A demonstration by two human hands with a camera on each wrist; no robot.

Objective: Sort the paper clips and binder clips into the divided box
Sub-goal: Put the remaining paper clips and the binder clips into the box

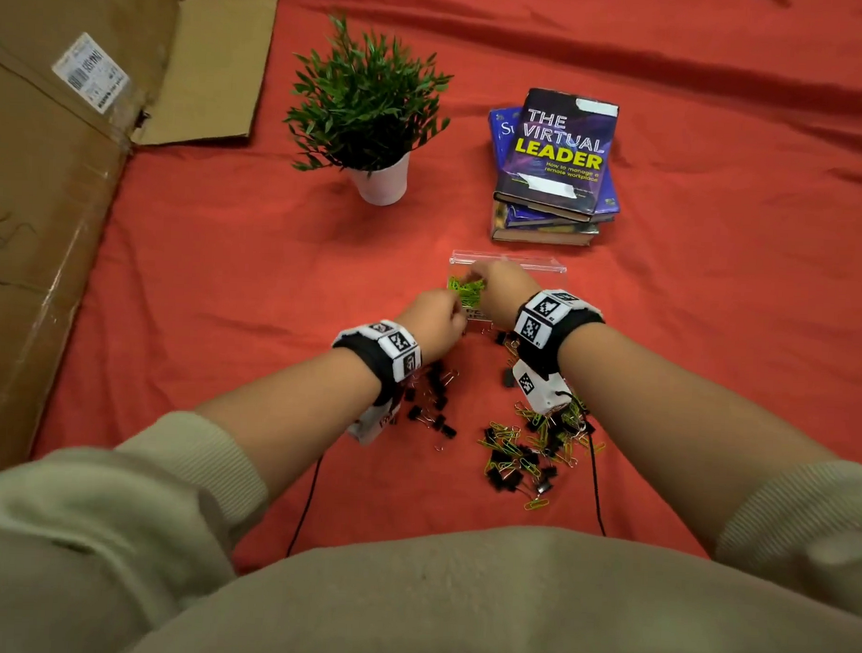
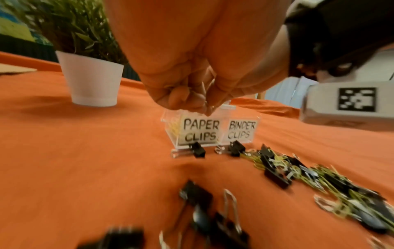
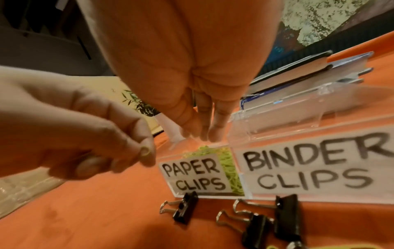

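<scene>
The fingers [image 1: 456, 303] of the left hand [image 1: 434, 321] are seen from the head view bunched at the near edge of the divided box [image 1: 509, 268], while the right hand [image 1: 501, 289] is held over its left compartment, where green paper clips [image 1: 464, 286] are heaped. Below both wrists, black binder clips [image 1: 429, 404] and more paper clips are scattered on the red cloth.

In the left wrist view, the fingers are curled together just above the "PAPER CLIPS" label [image 2: 200, 131]; what is pinched cannot be told there.

In the right wrist view, a green paper clip [image 3: 145, 151] is pinched in the left fingertips, just left of the paper-clip compartment. The right fingers [image 3: 204, 124] are held straight, pressed together, directly above the heap.

The paper-clip sorting step is judged under way; next, the pinched clip needs carrying over the rim and releasing.
</scene>
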